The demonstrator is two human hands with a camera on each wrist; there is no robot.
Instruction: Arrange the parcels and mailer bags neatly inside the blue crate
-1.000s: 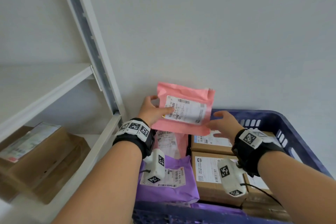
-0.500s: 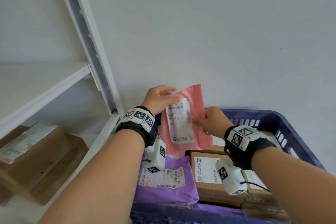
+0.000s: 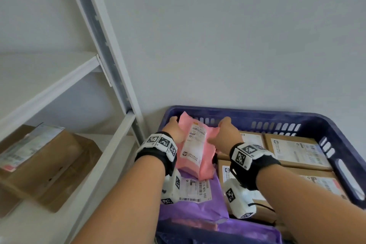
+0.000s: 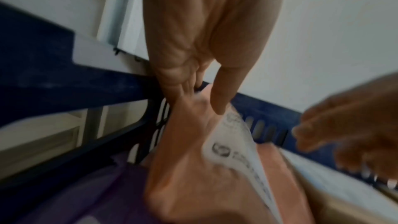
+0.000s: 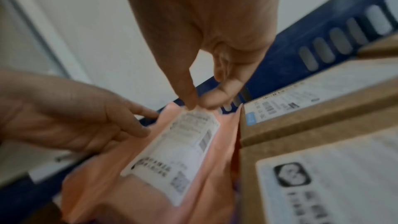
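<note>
Pinching the pink mailer (image 3: 200, 156) at its far edge with left hand (image 3: 174, 131) and right hand (image 3: 225, 134), lowering it into the crate's (image 3: 277, 116) far-left corner, likely light, soft and floppy, best gripped by the edges.

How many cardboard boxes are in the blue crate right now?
4 visible: back-left box, back-right box, near-left box under the right wrist, near-right box by the crate wall. More may be hidden underneath.

Crate (image 3: 309, 123): blue moulded plastic, matt. Pink mailer bag (image 3: 206, 158): smooth, creased plastic film, paper label. Boxes (image 3: 297, 150): matt brown cardboard. Shelf post (image 3: 103, 45): painted metal.
</note>
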